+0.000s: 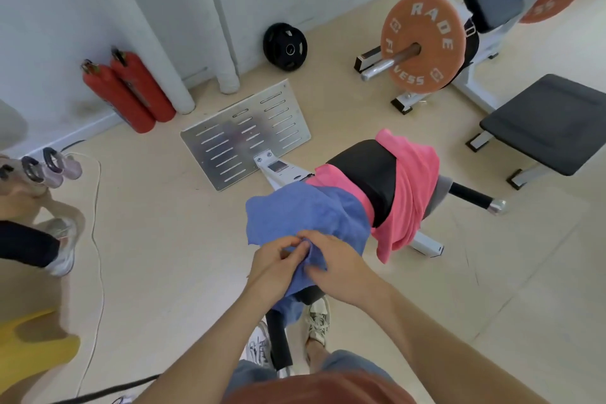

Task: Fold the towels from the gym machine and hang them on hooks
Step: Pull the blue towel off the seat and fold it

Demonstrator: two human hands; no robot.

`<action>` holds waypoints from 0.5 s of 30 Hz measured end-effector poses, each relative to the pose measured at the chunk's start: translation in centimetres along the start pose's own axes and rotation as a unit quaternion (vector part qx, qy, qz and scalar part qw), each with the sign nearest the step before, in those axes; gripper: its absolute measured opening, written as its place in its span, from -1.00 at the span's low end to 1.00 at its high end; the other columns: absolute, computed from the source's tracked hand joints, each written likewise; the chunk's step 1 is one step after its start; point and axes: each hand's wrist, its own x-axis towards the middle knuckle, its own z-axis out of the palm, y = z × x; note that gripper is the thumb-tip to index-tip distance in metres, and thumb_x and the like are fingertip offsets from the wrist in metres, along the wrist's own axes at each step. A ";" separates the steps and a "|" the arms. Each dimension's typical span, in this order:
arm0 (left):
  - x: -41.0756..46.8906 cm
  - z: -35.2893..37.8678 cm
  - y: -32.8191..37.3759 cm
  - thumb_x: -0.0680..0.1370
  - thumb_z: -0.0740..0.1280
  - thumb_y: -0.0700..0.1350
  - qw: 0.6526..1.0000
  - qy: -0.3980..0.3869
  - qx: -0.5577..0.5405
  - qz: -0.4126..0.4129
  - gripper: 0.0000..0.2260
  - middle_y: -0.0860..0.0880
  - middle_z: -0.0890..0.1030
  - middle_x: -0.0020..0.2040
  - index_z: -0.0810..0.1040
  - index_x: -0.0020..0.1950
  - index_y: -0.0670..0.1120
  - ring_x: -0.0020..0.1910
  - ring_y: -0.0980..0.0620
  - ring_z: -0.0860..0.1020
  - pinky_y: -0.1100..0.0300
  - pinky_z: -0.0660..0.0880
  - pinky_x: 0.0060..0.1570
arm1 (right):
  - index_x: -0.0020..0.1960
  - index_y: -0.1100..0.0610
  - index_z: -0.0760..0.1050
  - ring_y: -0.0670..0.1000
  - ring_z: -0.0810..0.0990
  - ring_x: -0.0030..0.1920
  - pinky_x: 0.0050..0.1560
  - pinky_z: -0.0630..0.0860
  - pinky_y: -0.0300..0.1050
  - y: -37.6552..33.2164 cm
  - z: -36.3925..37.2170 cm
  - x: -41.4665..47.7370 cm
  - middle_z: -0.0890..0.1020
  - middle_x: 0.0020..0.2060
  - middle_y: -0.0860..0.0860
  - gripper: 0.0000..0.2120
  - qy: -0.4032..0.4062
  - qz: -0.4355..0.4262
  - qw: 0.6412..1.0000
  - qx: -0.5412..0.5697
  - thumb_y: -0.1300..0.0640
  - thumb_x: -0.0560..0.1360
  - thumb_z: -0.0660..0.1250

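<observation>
A blue towel (pixel 305 216) lies bunched over the near end of the gym machine's black pad (pixel 367 170). My left hand (pixel 275 259) and my right hand (pixel 331 266) meet at its near edge, and both pinch the cloth between fingers and thumb. A pink towel (pixel 410 187) drapes over the far side of the same pad and hangs down its right side. A grey cloth (pixel 441 190) peeks out beneath the pink one. No hooks are in view.
The machine's metal footplate (pixel 246 134) stands ahead. Two red fire extinguishers (pixel 131 92) lean on the wall at left. An orange weight plate (pixel 423 43) and a black bench (pixel 551 121) are at right. Another person's leg and shoe (pixel 62 249) are at left, beside a white cable.
</observation>
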 end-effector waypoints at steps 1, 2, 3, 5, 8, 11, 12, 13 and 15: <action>-0.1 -0.1 0.1 0.52 0.39 -0.02 1.000 -0.007 0.005 0.005 -0.88 0.03 0.66 -0.31 0.64 -0.21 0.14 -0.32 0.13 0.59 0.22 0.50 -0.21 | 0.12 0.00 0.49 -0.01 0.57 0.03 0.05 0.50 -0.07 -0.2 -0.1 0.0 0.64 0.00 -0.05 -0.70 0.012 0.012 1.000 0.010 0.17 0.41 0.24; -0.1 -0.4 0.1 0.49 0.43 -0.01 1.000 -0.022 0.012 0.011 -0.92 0.03 0.65 -0.33 0.63 -0.19 0.16 -0.35 0.16 0.55 0.25 0.49 -0.25 | 0.00 0.03 0.50 0.00 0.58 -0.08 -0.05 0.51 -0.05 -0.3 -0.2 0.0 0.64 -0.12 -0.04 -0.78 0.016 0.023 0.999 0.024 0.24 0.41 0.22; -0.2 -0.7 0.1 0.44 0.47 -0.01 0.999 -0.044 0.023 0.020 -0.91 0.04 0.63 -0.33 0.61 -0.17 0.19 -0.37 0.19 0.51 0.28 0.46 -0.27 | -0.08 0.08 0.50 -0.02 0.57 -0.16 -0.12 0.50 -0.07 -0.3 -0.5 -0.1 0.63 -0.21 -0.04 -0.82 0.015 0.035 0.999 0.037 0.29 0.42 0.21; -0.2 -1.2 0.0 0.36 0.51 -0.01 0.990 -0.099 0.091 0.037 -0.77 0.07 0.58 -0.31 0.53 -0.17 0.30 -0.37 0.21 0.47 0.30 0.43 -0.28 | -0.16 0.16 0.50 -0.17 0.53 -0.29 -0.24 0.42 -0.27 -0.5 -1.4 -0.3 0.57 -0.34 -0.08 -0.85 0.017 0.058 0.997 0.046 0.34 0.44 0.19; -0.2 -1.1 0.0 0.39 0.36 -0.05 0.946 -0.121 0.289 0.084 -0.81 0.05 0.48 -0.39 0.42 -0.32 0.21 -0.35 0.09 0.45 0.17 0.38 -0.33 | -0.22 0.21 0.45 -0.13 0.43 -0.46 -0.38 0.28 -0.31 -1.3 -3.4 -0.3 0.40 -0.55 -0.07 -0.83 0.028 0.077 0.996 0.039 0.28 0.54 0.19; 1.2 -0.6 0.3 0.47 0.24 -0.05 0.930 -0.026 0.360 0.073 -0.88 0.04 0.54 -0.31 0.55 -0.22 0.06 -0.23 -0.04 0.52 0.16 0.40 -0.28 | -0.28 0.29 0.40 -0.10 0.28 -0.50 -0.38 0.25 -0.20 -2.4 -5.4 -0.5 0.32 -0.55 -0.07 -0.69 -0.033 0.062 0.997 0.040 0.16 0.60 0.21; 1.9 -0.4 0.3 0.49 0.24 -0.06 0.929 0.003 0.366 0.054 -0.85 0.06 0.60 -0.19 0.60 -0.11 0.08 -0.15 -0.04 0.55 0.18 0.45 -0.19 | -0.28 0.27 0.44 -0.12 0.29 -0.52 -0.39 0.27 -0.23 -2.8 -6.1 -0.7 0.34 -0.58 -0.08 -0.68 -0.064 0.065 0.995 0.050 0.14 0.60 0.22; 2.6 -0.3 0.3 0.50 0.24 -0.08 0.929 0.031 0.367 0.040 -0.82 0.08 0.62 -0.10 0.61 -0.04 0.12 -0.10 -0.05 0.56 0.16 0.49 -0.12 | -0.27 0.23 0.49 -0.14 0.33 -0.52 -0.37 0.31 -0.25 -2.9 -6.8 -0.9 0.38 -0.58 -0.09 -0.69 -0.091 0.067 0.992 0.058 0.11 0.59 0.25; 4.1 -0.6 0.0 0.49 0.22 -0.13 0.929 0.090 0.360 0.007 -0.76 0.06 0.64 -0.02 0.61 -0.01 0.15 -0.05 -0.10 0.57 0.14 0.49 -0.08 | -0.20 0.10 0.58 -0.14 0.47 -0.39 -0.22 0.44 -0.23 -2.8 -8.5 -1.5 0.51 -0.46 -0.04 -0.81 -0.130 0.072 0.987 0.066 0.02 0.53 0.36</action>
